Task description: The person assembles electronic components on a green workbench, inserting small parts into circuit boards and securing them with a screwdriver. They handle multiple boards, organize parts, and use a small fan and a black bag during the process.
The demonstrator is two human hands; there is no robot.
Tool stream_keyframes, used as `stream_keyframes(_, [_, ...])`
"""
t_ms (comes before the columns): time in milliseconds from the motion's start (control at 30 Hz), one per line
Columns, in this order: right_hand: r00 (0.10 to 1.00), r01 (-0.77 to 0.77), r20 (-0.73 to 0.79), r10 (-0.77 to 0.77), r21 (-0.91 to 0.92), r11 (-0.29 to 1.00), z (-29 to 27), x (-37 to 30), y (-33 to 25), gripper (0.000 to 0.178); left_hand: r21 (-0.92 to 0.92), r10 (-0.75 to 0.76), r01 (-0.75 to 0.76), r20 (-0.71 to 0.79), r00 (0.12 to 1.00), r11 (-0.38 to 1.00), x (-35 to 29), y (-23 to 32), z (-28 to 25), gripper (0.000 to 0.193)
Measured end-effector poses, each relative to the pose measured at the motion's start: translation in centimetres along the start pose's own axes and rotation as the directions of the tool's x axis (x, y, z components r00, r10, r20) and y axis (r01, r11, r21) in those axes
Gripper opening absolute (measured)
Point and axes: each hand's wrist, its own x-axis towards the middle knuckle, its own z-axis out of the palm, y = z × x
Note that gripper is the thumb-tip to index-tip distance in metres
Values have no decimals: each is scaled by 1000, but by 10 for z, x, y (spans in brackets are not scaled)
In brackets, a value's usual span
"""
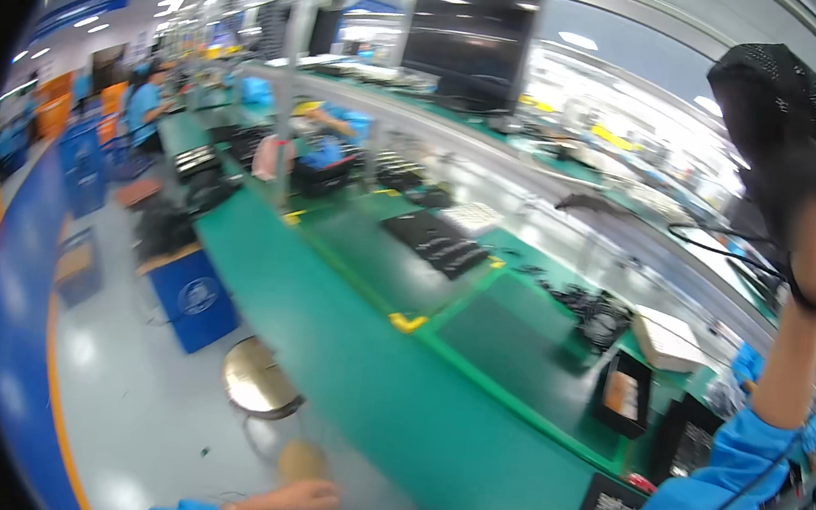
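My right hand (814, 246) is raised high at the right, at the end of my blue sleeve (702, 500). It grips a black mesh fabric piece (770, 100) that drapes over the fingers and hides most of them. A black band with a thin cable (811, 299) circles that wrist. My left hand (300, 498) hangs low at the bottom edge, blurred, with nothing visible in it. It is just in front of a tan round stool seat (304, 460), beside the front edge of the green workbench (357, 350).
Black trays (626, 391) and small black parts (597, 317) lie on the bench's right half. A metal round stool (258, 379) and a blue bin (197, 296) stand on the grey floor to the left. A dark monitor (467, 45) hangs behind. People in blue (143, 104) work farther along.
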Motion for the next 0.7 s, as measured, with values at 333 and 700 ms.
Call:
stream_keyframes(333, [888, -80, 394, -239, 642, 763, 137, -152, -207, 19, 607, -264, 427, -343, 901, 670, 42, -145, 79, 48])
stream_keyframes(700, [631, -575, 772, -79, 534, 620, 200, -358, -313, 37, 429, 16, 163, -384, 923, 889, 64, -123, 69, 40])
